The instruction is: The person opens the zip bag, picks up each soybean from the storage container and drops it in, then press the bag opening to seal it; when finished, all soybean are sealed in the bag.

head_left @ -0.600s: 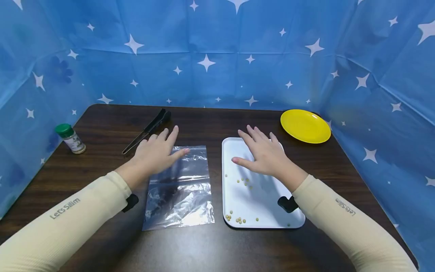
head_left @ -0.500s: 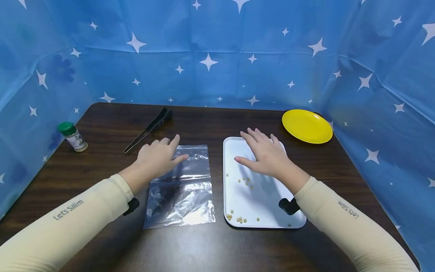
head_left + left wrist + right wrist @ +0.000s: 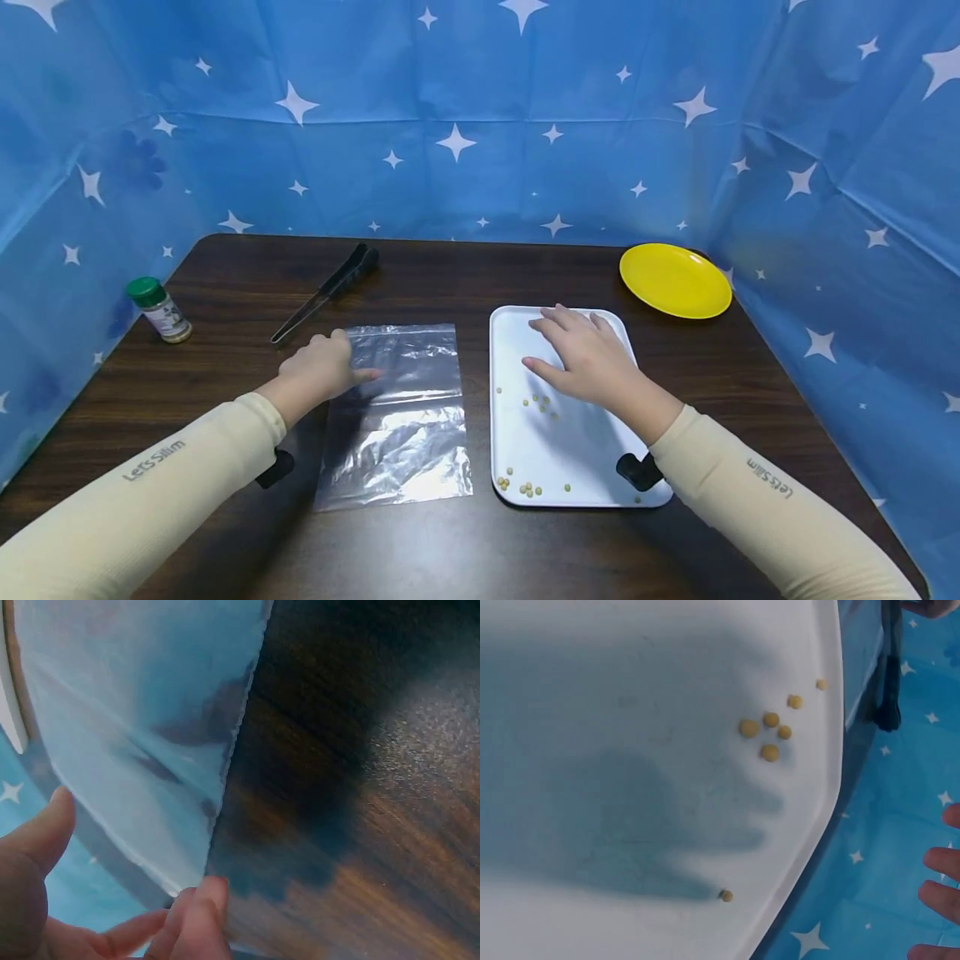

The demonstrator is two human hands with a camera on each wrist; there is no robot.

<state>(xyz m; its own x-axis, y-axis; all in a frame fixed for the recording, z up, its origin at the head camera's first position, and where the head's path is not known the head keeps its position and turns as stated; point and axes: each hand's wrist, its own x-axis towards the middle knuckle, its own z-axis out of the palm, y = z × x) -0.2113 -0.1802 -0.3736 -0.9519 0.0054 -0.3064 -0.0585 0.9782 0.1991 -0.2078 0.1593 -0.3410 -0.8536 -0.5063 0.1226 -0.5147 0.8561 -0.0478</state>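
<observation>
A clear zip-top plastic bag (image 3: 408, 417) lies flat on the dark wooden table. My left hand (image 3: 318, 367) is at its upper left corner, fingers bent downward and thumb stretched out over the bag. In the left wrist view, the fingertips (image 3: 214, 892) meet the bag's corner while the thumb stays apart from them. Over the far half of a white tray (image 3: 517, 442), my right hand (image 3: 588, 354) hovers with spread fingers, holding nothing. Small round yellowish beans (image 3: 748, 728) are scattered in the tray, several of them along its near edge.
Black-tipped tongs (image 3: 322, 292) lie behind the bag. At the table's left edge stands a seasoning jar (image 3: 161, 310) with a green lid. A yellow plate (image 3: 675, 280) sits at the far right corner, and a blue starry curtain (image 3: 480, 117) encloses the table.
My left hand has drawn back and down to the bag's upper left corner, its fingers bending. The right hand has sunk slightly over the tray.
</observation>
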